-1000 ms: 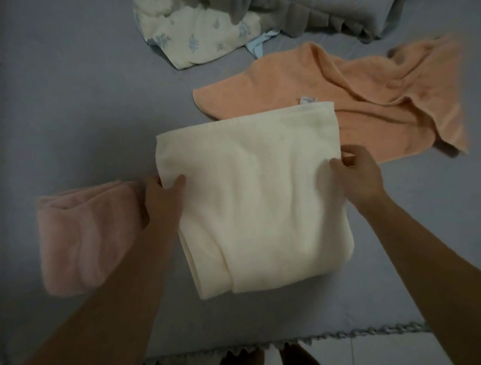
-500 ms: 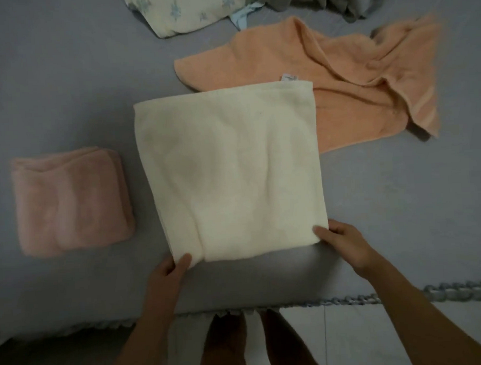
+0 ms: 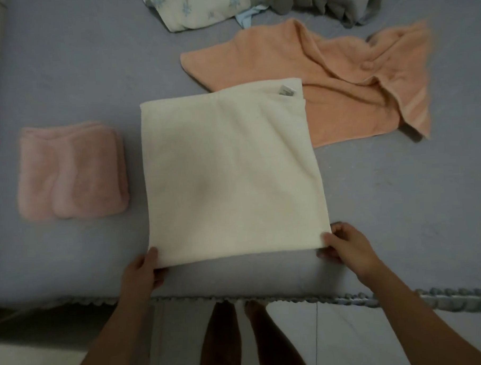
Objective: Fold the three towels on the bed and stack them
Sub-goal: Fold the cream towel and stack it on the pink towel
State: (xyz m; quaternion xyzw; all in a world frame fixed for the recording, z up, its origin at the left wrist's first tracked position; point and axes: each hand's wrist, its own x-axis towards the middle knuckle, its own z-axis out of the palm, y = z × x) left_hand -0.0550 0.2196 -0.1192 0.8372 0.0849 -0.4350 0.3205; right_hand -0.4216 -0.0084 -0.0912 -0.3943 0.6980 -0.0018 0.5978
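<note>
A cream towel (image 3: 228, 172), folded into a rough square, lies flat in the middle of the bed. My left hand (image 3: 141, 272) pinches its near left corner and my right hand (image 3: 344, 246) pinches its near right corner. A small tag shows at its far right corner. To its left sits a pink towel (image 3: 71, 173), folded into a compact block. Behind and to the right an orange towel (image 3: 337, 81) lies rumpled and unfolded, its near edge partly under the cream towel.
The grey-blue bedsheet (image 3: 63, 66) covers the bed, whose braided front edge (image 3: 349, 299) runs just below my hands. A floral cloth (image 3: 198, 7) and grey bedding (image 3: 336, 4) are bunched at the far side. My legs stand on the tiled floor.
Both hands slid from the towel's side edges down to its near corners. The cream towel now lies flatter and squarer, and its tag has come into sight.
</note>
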